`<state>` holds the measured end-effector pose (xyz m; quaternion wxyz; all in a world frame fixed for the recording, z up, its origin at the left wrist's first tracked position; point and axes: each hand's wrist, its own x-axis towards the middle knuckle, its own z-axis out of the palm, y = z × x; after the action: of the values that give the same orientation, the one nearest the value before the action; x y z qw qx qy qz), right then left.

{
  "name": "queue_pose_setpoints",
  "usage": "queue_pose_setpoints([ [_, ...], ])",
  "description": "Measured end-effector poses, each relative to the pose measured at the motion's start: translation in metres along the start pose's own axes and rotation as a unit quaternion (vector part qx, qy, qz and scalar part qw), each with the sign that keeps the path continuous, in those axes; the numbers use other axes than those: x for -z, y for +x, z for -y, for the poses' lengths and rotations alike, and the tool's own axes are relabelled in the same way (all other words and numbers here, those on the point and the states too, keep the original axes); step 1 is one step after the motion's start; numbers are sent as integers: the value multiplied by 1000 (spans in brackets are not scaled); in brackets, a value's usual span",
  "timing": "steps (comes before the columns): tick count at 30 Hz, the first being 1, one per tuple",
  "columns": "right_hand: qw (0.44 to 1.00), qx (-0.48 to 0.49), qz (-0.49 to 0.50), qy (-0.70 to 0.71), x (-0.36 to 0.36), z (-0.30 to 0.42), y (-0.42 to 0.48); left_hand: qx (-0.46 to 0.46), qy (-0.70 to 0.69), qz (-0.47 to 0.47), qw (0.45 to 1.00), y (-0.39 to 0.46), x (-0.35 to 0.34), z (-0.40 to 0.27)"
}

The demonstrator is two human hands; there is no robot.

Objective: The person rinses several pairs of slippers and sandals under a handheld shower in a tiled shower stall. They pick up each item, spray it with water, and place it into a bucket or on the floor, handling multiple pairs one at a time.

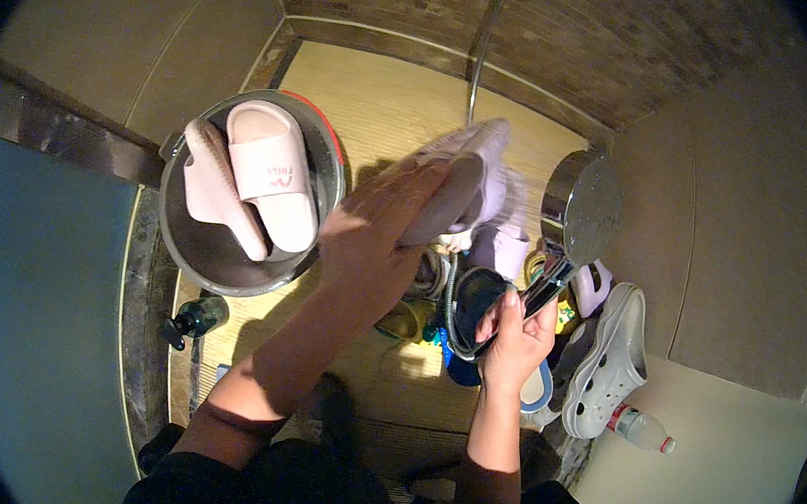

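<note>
My left hand (375, 241) grips a lilac slip-on shoe (482, 186), which is blurred by motion. The shoe is tilted, and part of it is hidden behind my hand. In my right hand (521, 336) is the handle of a chrome shower head (580, 205), its broad round face turned towards the shoe. Fine streaks of water cross the gap between them. A metal hose (450, 302) runs down past the shoes to the handle. To the left, a dark round basin (211, 267) holds two pale pink slide sandals (270, 177), one lying on its side.
Several shoes crowd the ribbed floor below my hands, among them a lilac slipper (504, 252) and a blue-edged slide (541, 387). A grey clog (606, 372) and a clear plastic bottle (641, 428) lie at the right. A dark pump bottle (209, 316) lies below the basin. Walls enclose the floor.
</note>
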<state>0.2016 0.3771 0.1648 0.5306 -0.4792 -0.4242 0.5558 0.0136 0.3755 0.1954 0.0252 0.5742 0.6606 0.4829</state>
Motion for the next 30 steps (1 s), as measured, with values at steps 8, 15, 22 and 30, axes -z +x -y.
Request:
queue_pose_setpoints([
  [8, 974, 68, 184, -112, -38, -11, -16, 12, 11, -125, 992, -4, 121, -25],
  [15, 926, 116, 293, -207, -86, 10, -23, 105, 181, -91, 974, -27, 170, -32],
  [22, 966, 137, 113, -190, -71, -11, -19, 69, 226, 78, 969, 17, 147, -44],
  [30, 998, 33, -28, -41, -20, -25, 1, 70, 300, 207, 929, 60, 129, -66],
])
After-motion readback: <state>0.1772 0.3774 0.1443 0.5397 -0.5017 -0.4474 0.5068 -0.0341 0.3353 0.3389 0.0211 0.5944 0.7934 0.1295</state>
